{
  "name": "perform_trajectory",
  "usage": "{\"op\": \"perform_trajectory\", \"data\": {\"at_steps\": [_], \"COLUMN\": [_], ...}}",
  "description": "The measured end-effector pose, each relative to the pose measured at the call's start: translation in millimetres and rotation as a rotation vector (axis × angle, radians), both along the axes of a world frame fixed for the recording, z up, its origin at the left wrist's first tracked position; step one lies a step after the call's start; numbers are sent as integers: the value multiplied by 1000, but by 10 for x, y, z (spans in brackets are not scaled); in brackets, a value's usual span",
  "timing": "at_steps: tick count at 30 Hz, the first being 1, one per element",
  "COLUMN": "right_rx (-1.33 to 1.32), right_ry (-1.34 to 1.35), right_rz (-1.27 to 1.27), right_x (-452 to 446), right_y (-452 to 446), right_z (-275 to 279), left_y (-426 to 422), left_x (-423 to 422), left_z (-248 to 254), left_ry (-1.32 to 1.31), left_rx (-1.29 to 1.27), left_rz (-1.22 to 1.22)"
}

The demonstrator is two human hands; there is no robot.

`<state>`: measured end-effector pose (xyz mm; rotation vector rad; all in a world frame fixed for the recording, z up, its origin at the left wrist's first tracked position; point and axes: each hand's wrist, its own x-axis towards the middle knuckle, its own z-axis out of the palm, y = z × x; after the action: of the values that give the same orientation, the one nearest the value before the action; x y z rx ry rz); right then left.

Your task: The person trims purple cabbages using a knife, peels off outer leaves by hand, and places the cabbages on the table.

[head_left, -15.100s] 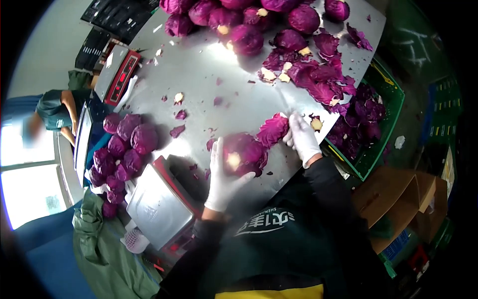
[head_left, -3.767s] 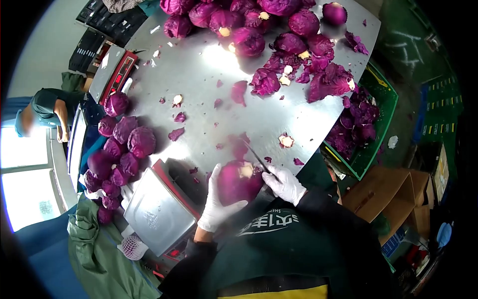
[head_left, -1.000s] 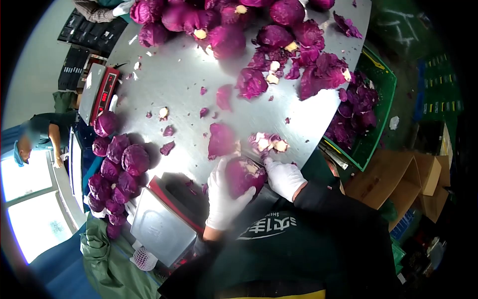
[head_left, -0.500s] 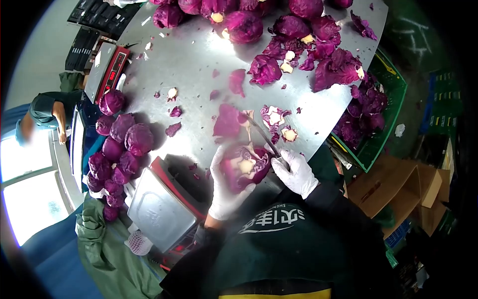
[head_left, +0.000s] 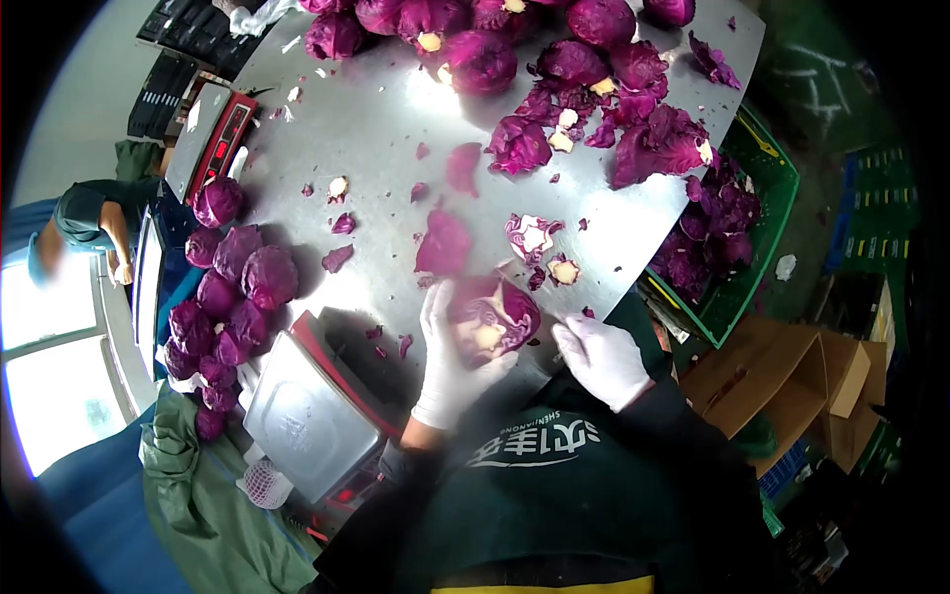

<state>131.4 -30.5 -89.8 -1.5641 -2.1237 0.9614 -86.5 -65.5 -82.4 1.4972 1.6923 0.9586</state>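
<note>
My left hand, in a white glove, holds a red cabbage from its left side and below. The cabbage's pale cut stem faces up, and cut leaf edges show around it. Just right of the cabbage is my gloved right hand, apart from it, with fingers curled together; what they hold is hidden, and no knife blade can be made out. Beyond the cabbage lie a cut leaf slice, a pale stem piece and a loose purple leaf on the metal table.
More cabbages and loose leaves lie at the far side. Trimmed cabbages are piled left, near a scale and a second scale. A green crate holds leaves at right. Another person stands far left.
Since half a second ago, my right hand has drawn back from the cabbage and the knife has gone from sight. The strip hanging above the cabbage is no longer raised. My left hand still holds the cabbage.
</note>
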Motion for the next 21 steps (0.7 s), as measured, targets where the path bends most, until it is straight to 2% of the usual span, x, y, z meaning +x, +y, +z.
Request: {"op": "perform_trajectory", "data": {"at_steps": [1, 2, 3, 5, 6, 7, 15, 21], "right_rx": [-4, -146, -132, 95, 206, 196, 155, 159], "right_ry": [93, 115, 216, 168, 328, 116, -202, -176], "right_rz": [-68, -117, -164, -78, -59, 56, 201, 163], "right_x": [11, -24, -45, -99, -144, -127, -265, -301], "right_y": [5, 135, 161, 88, 24, 48, 153, 283], "right_z": [-8, 241, 214, 93, -120, 62, 252, 160], "left_y": [11, 11, 4, 62, 68, 61, 67, 71], "left_x": [21, 66, 90, 101, 102, 96, 74, 121], "left_z": [3, 24, 54, 94, 113, 108, 29, -18], "left_ry": [-8, -16, -24, -41, -89, -134, -93, -10], "left_rx": [-13, -32, -53, -73, -105, -121, -108, -41], "left_rz": [12, 22, 23, 18, 30, 43, -2, -11]}}
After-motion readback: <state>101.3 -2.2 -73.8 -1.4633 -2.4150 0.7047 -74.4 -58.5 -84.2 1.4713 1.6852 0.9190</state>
